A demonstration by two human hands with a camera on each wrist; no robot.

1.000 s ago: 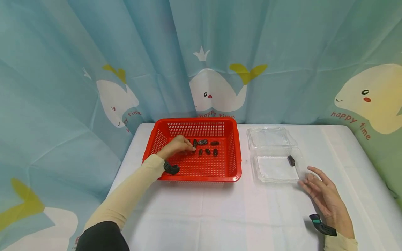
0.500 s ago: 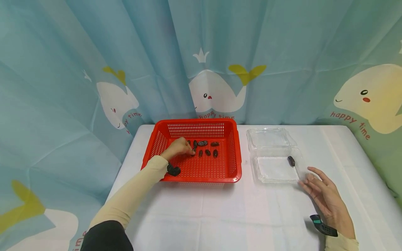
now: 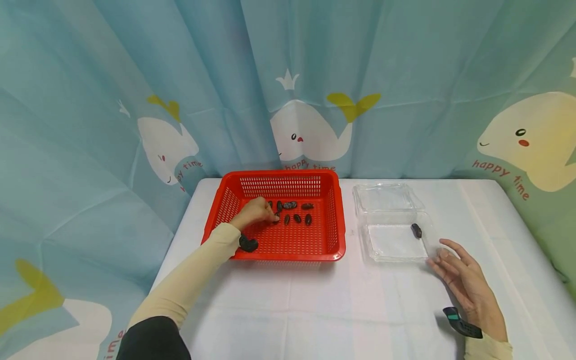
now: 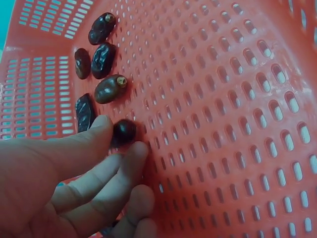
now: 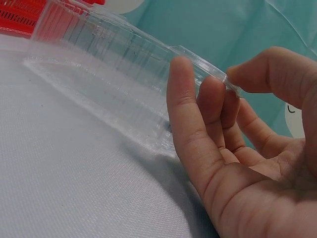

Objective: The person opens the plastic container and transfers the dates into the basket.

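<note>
My left hand reaches into a red basket. In the left wrist view its thumb and fingertips pinch a dark, shiny date at the basket floor. Several more brown, wrinkled dates lie close by, some with a pale stem end. My right hand is at the near right corner of a clear plastic box. Thumb and fingers pinch the box's rim, as the right wrist view shows. One date lies inside the box at its right side.
The box's hinged lid lies folded back behind it. Basket and box stand side by side on a white-covered table. A blue curtain with whale prints hangs directly behind the table.
My left hand has shifted slightly within the basket, its fingertips closing on a date. The right hand stays at the box's corner, and the box has not moved.
</note>
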